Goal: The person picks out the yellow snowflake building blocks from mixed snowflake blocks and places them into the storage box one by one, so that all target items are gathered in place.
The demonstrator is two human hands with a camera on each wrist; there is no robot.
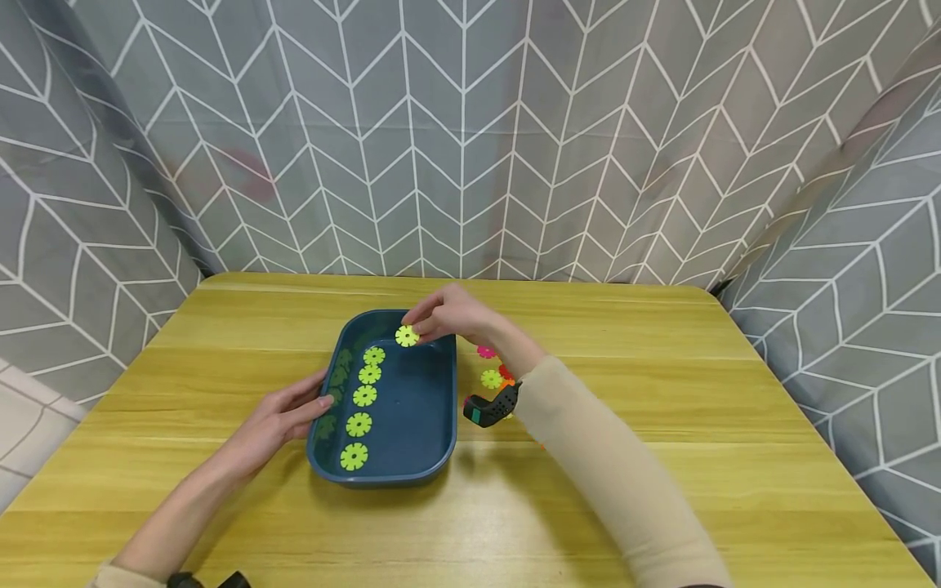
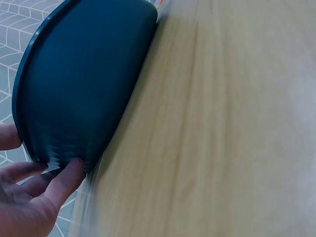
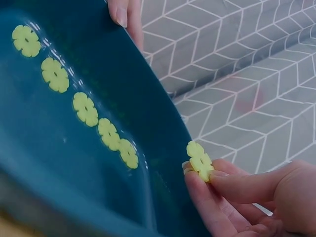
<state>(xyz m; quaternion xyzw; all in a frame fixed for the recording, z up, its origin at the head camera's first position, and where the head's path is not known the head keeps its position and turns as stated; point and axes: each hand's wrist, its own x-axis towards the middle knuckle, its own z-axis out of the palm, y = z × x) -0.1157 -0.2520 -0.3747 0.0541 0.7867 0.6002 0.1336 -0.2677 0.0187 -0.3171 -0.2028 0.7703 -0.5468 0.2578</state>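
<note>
A dark blue plastic tub stands on the table, with several yellow-green notched discs in a row along its left side. My left hand grips the tub's left wall, thumb over the rim and fingers against the outside, as the left wrist view also shows at the wall. Over the tub's far end, my right hand pinches another yellow-green notched disc between thumb and fingers. In the right wrist view this disc is tilted, close by the tub's rim.
Right of the tub, partly hidden by my right forearm, lie loose discs: a pink one, a yellow-green one and red and orange ones. A grey patterned curtain hangs behind the wooden table and along both sides.
</note>
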